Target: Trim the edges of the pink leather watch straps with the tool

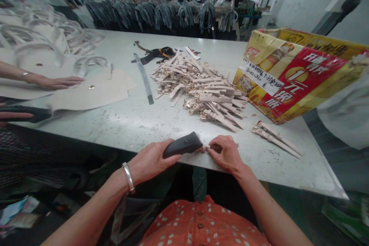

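Note:
My left hand (pixel 152 159) is closed around a black handheld tool (pixel 184 144) with a blunt, boxy end; its exact kind I cannot make out. The tool's end is right by a small beige buckle strap (pixel 205 148) at the table's front edge. My right hand (pixel 226 153) pinches this strap, and the fingers hide part of it. Beyond both hands lies a heap of similar beige straps (pixel 201 80) with gold-coloured buckles. Two more straps (pixel 276 138) lie side by side to the right of my right hand.
A yellow and red cardboard box (pixel 288 73) stands at the table's right. Left, a co-worker's hand (pixel 57 81) rests on beige panels (pixel 106 92); the other holds a black tool (pixel 25 113). A grey strip (pixel 143 78) and dark straps (pixel 158 54) lie behind.

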The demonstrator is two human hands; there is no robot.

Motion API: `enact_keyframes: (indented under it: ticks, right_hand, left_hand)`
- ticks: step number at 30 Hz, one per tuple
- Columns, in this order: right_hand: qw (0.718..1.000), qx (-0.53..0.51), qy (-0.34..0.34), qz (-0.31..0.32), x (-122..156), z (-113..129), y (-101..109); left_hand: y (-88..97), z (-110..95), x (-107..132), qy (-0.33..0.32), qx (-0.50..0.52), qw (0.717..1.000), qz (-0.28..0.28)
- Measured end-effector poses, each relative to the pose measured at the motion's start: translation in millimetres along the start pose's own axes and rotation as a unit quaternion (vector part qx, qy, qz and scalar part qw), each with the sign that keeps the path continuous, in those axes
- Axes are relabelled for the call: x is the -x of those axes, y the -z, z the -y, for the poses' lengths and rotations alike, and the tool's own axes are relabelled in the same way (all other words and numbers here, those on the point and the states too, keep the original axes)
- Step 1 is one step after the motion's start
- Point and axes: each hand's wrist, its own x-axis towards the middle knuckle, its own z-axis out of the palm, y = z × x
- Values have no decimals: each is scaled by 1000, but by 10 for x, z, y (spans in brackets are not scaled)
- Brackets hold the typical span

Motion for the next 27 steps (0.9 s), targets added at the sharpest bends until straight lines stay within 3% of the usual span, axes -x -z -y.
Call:
enact_keyframes:
  ticks: [5,12,20,27]
  right_hand:
    - [995,-2,95,5,138,-4,8]
    - [996,-75,52,18,202,-19,-10]
    - [992,-122,24,24,168,-31,-5]
    - [991,-132,21,10,180,-30,-1]
  left_hand:
    - [77,-8,116,6,-7,1000,25]
    - [52,-71,121,3,-30,997,72]
    - [32,-275,-61,-32,-76,995,61]
    - [100,-155,-54,-14,-82,995,55]
